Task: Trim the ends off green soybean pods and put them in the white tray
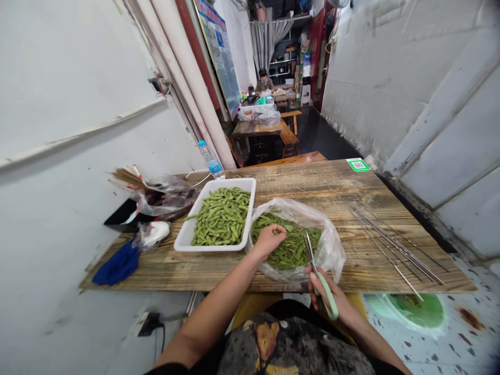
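Observation:
My left hand [269, 239] reaches into a clear plastic bag [332, 250] of green edamame pods [292, 249], its fingers curled down among the pods. My right hand [332, 298] is at the table's near edge, closed round the pale green handles of a pair of scissors [318, 273] whose blades point up over the bag. Left of the bag stands a white rectangular tray [183, 240] heaped with green pods [222, 216].
The wooden table [351, 187] also bears several metal skewers [390, 242] at right, a water bottle [211, 161], bamboo sticks in plastic [156, 190], a blue cloth [117, 265] and a green sticker [358, 164]. A green basin [414, 311] sits on the floor. A person [264, 79] sits far back.

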A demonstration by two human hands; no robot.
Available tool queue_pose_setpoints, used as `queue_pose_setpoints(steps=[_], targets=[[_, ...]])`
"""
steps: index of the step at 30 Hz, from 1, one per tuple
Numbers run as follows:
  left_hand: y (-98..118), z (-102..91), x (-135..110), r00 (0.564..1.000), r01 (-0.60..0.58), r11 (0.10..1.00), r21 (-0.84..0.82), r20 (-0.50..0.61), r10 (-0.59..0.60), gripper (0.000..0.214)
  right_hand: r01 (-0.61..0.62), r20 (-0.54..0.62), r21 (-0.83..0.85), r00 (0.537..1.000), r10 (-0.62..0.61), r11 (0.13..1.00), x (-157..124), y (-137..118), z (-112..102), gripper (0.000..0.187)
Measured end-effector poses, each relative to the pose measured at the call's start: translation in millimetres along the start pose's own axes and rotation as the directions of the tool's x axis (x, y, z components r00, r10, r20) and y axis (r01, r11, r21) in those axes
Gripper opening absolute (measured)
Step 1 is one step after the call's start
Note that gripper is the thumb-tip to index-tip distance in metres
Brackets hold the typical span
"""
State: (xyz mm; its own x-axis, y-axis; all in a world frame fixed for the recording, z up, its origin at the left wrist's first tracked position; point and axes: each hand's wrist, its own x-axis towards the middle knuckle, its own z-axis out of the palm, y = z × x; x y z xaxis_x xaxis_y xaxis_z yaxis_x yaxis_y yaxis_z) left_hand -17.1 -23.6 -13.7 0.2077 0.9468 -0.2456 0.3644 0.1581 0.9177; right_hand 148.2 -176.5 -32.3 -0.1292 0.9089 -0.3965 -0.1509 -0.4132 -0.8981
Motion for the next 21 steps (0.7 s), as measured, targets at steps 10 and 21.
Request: queue_pose_setpoints(steps=[10, 21], targets=[[-10.8, 8.0, 6.1, 0.969, -0.212, 0.857, 0.47, 0.216, 0.121, 0.018, -0.046, -0.002, -0.029, 0.999, 0.046, 0.999, 2.9, 6.5, -1.5, 0.045], [0.1, 10.5, -10.6, 0.945, 0.164, 0.986, -0.041, 0.294, -0.145, 0.034, -0.023, 0.025, -0.182, 0.999, 0.028, 0.983, 7.7, 6.7, -0.3, 0.046]])
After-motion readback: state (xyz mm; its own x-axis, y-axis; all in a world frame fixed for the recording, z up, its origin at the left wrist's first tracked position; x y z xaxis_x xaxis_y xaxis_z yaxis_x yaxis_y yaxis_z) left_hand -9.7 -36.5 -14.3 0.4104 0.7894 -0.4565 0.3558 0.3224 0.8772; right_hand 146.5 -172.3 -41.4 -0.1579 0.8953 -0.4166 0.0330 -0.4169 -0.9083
